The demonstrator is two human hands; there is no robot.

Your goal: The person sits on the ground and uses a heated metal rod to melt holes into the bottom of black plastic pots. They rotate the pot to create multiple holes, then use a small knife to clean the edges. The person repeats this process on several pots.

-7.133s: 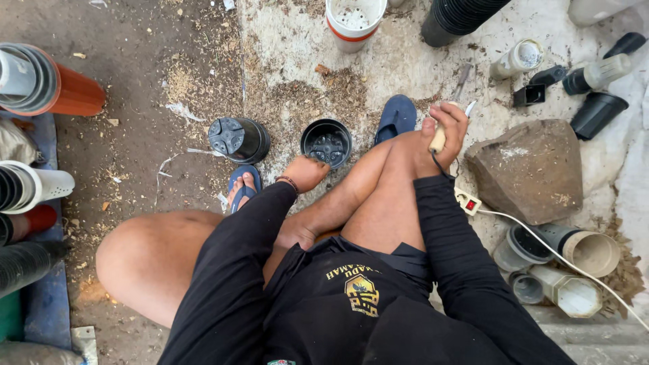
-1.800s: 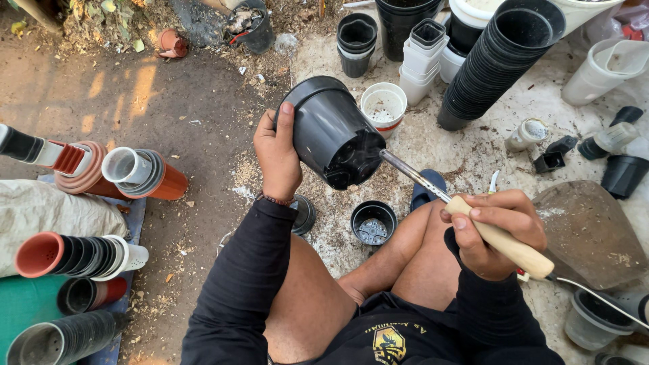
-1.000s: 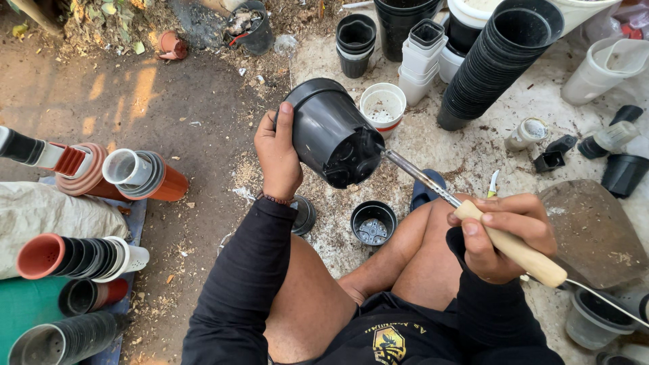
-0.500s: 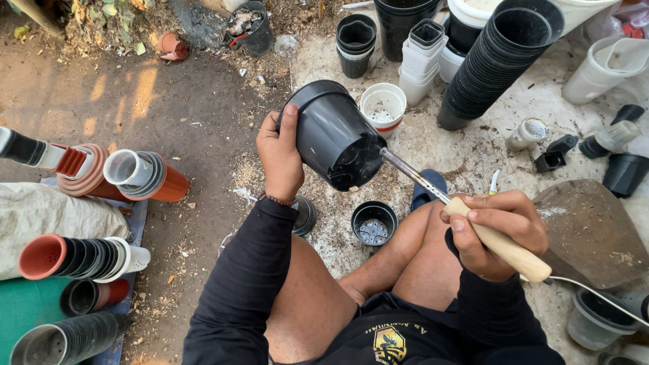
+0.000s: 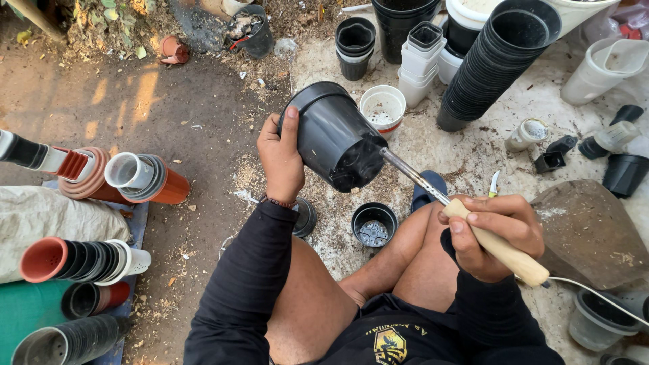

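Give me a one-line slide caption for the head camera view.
Left hand tilts a black plastic pot while right hand presses a wooden-handled soldering iron to its base.

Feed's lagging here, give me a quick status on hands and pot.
Left hand grips black pot, tilted, base toward tool. Right hand holds wooden-handled soldering iron, tip at pot base. Nothing between them.

An outdoor potting or nursery work yard is shown, with bare dirt ground (image 5: 196, 101) on the left and a rough concrete slab (image 5: 466, 155) on the right. Long stacks of black plastic pots (image 5: 487, 67) are laid at the far right, while terracotta-coloured and white pots (image 5: 128, 179) are piled on the left. Dry leaves and plant litter (image 5: 101, 27) are scattered at the far left.
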